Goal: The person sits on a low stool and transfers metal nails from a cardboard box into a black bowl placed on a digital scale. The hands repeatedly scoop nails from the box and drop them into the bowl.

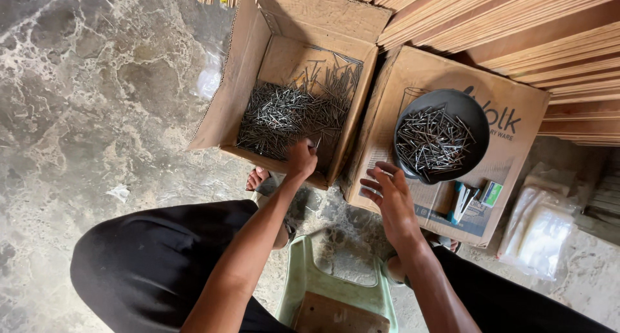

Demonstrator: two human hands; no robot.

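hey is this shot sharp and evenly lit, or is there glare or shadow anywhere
Head view: mostly sharp; soft daylight, sheen on the stone floor; shadow inside the open cardboard box above the nails; left hand slightly soft; edges bend from the wide lens.

Both forearms bare, no sleeves showing; no watch, rings or gloves on left hand or right hand. Black trousers cover both legs, either side of the green stool. Beyond the stool, toes of a bare foot in open sandal.
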